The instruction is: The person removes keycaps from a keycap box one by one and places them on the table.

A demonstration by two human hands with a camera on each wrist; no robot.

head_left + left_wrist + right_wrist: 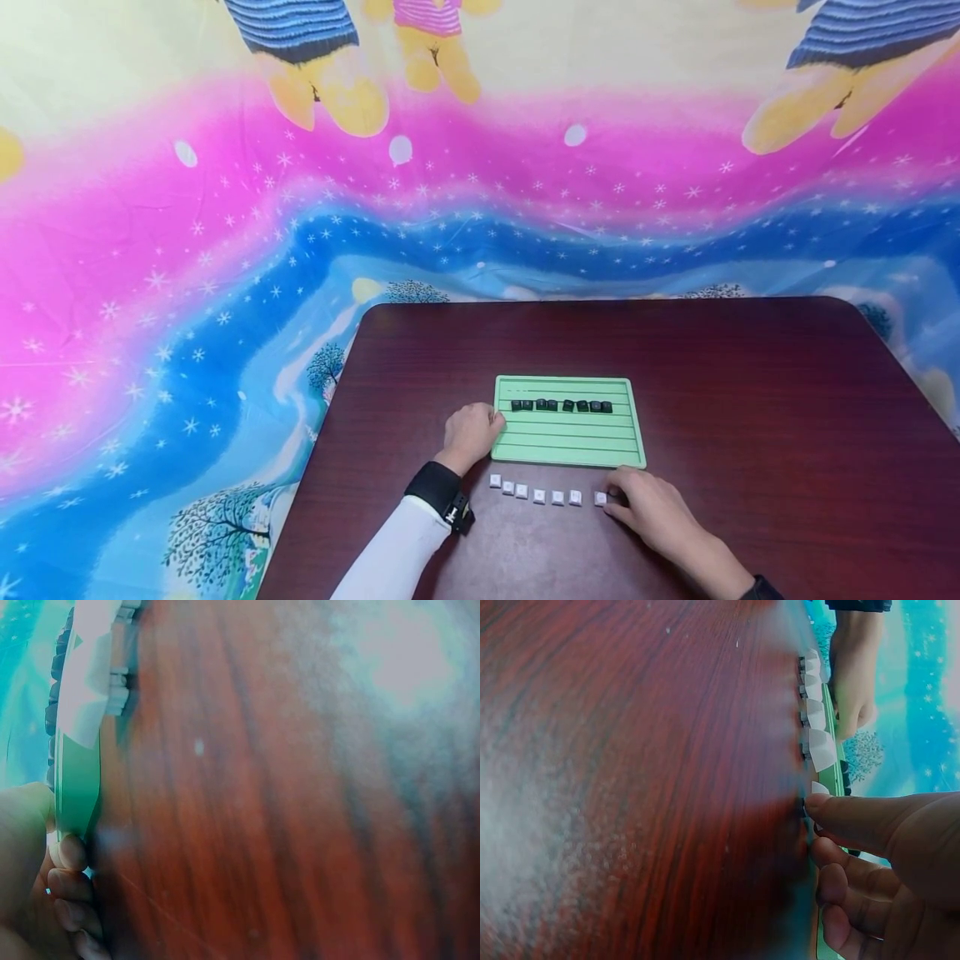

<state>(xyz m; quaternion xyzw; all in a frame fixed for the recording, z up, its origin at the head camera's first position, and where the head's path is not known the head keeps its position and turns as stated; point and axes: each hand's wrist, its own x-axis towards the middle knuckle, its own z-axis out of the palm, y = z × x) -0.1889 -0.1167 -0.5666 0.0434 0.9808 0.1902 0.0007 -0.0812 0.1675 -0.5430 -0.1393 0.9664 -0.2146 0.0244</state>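
Note:
A light green tray (570, 450) with ridges running across it lies on the table, bearing a row of several black keycaps (568, 406). My left hand (471, 433) grips the tray's left edge; in the left wrist view the thumb and fingers meet around its green rim (79, 784). In front of the tray stretches an uneven row of white keycaps (539, 497). At the row's right end, my right hand (652, 508) pinches a white keycap (601, 498) between thumb and index finger. Its other fingers are bent in the right wrist view, and the fingertips partly hide that keycap.
The dark reddish-brown table (772, 400) extends to both sides of the tray and behind it. A printed cloth (525, 192) with snowflakes and trees hangs beyond the far edge. A black band with a small device (442, 493) circles the left wrist.

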